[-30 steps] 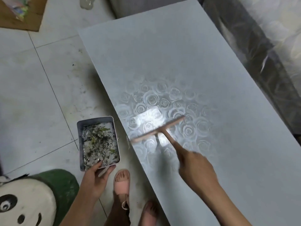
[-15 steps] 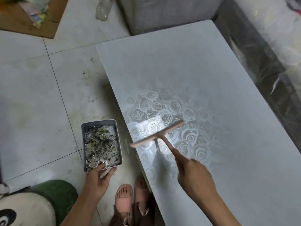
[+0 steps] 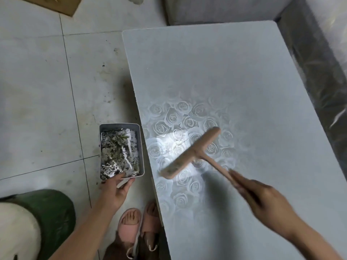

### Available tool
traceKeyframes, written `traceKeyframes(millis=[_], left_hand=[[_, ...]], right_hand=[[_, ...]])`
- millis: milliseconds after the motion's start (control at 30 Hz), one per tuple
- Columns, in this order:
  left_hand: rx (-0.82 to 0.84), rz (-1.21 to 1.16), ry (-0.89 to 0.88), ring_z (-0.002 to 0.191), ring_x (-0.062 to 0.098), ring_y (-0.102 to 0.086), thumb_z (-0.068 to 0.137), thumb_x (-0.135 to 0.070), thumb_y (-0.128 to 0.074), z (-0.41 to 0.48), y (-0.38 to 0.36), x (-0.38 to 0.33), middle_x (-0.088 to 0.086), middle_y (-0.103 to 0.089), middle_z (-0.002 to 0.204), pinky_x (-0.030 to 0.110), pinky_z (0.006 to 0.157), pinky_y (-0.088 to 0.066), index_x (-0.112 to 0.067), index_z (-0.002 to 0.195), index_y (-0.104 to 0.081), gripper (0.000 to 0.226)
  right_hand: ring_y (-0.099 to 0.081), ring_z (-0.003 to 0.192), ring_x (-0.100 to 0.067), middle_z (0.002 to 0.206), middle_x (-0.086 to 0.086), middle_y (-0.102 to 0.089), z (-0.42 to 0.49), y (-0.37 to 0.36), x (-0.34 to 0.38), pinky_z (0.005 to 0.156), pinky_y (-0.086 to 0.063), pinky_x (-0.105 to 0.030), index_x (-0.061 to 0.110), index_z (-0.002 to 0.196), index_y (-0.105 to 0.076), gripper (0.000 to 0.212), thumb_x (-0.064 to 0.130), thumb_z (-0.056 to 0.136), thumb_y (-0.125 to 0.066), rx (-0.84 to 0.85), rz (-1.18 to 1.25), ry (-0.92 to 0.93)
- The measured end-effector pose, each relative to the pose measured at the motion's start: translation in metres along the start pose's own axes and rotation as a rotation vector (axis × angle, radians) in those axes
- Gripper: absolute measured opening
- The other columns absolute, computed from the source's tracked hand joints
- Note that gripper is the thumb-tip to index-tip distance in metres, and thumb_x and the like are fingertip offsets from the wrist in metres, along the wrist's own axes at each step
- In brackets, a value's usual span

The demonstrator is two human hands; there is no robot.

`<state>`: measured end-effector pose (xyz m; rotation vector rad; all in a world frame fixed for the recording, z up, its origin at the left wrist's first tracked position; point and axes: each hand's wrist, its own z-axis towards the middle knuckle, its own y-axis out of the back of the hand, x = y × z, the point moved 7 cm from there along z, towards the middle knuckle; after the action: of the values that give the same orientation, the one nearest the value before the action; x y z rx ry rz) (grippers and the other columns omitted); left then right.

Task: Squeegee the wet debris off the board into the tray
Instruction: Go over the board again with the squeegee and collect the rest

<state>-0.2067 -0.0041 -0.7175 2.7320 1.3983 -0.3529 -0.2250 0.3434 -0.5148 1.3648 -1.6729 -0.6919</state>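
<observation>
A pale grey board (image 3: 234, 76) with a rose pattern fills the right half of the head view. My right hand (image 3: 266, 201) grips the handle of a pink T-shaped squeegee (image 3: 193, 152), whose blade lies slanted over the wet shiny patch near the board's left edge. A thin line of small dark debris (image 3: 177, 145) lies on the board just left of the blade. My left hand (image 3: 116, 188) holds the near end of a grey rectangular tray (image 3: 139, 147), which is full of wet grey-green debris and sits just left of the board's edge.
Tiled floor (image 3: 37, 91) spreads to the left. My feet in pink slippers (image 3: 131, 226) stand at the board's near left edge. A green and white plush object (image 3: 37, 222) sits bottom left. A grey block (image 3: 216, 10) stands beyond the board, and cardboard (image 3: 62, 4) lies top left.
The squeegee has swung to the right and turned steeper on the board, now with its blade end nearer the middle. The tray stays beside the edge in my left hand. The view shifted.
</observation>
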Motion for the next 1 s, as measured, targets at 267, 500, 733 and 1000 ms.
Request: traceKeyframes(millis=[267,500,733,1000], left_hand=[[0.006,-0.071,-0.007,0.132,0.035,-0.04,0.096,0.005,-0.045,0.014,-0.018,0.014,0.016,-0.04,0.144,0.045,0.11,-0.037,0.001,0.128,-0.05,0.033],[0.029,-0.147,0.017,0.114,0.031,-0.055,0.091,0.004,-0.053,0.023,-0.028,0.018,0.011,-0.058,0.121,0.041,0.08,-0.059,-0.004,0.095,-0.059,0.012],[0.006,-0.147,-0.041,0.084,0.019,-0.061,0.091,0.008,-0.05,0.023,-0.03,0.018,-0.001,-0.073,0.07,0.031,0.056,-0.058,-0.014,0.089,-0.06,0.024],[-0.017,-0.141,-0.036,0.093,0.022,-0.059,0.091,0.008,-0.05,0.023,-0.029,0.018,0.005,-0.061,0.098,0.027,0.067,-0.059,-0.006,0.083,-0.06,0.019]], right_hand=[[-0.051,0.078,-0.006,0.082,0.019,-0.048,0.094,-0.007,-0.03,0.072,-0.044,-0.027,0.049,0.137,-0.037,0.04,0.036,0.099,-0.039,0.2,-0.051,0.127],[-0.052,0.078,-0.007,0.081,0.02,-0.047,0.154,0.054,-0.036,0.072,-0.047,-0.032,0.063,0.131,-0.033,0.042,0.043,0.096,-0.043,0.124,-0.221,0.316],[-0.059,0.089,-0.021,0.088,0.008,-0.05,0.184,0.066,-0.018,0.077,-0.045,-0.032,0.05,0.138,-0.037,0.041,0.033,0.1,-0.038,0.193,-0.319,0.282],[-0.06,0.087,-0.022,0.088,0.008,-0.05,0.18,0.065,0.095,0.064,-0.031,-0.029,0.053,0.139,-0.032,0.052,0.026,0.095,-0.044,0.029,-0.493,0.555]])
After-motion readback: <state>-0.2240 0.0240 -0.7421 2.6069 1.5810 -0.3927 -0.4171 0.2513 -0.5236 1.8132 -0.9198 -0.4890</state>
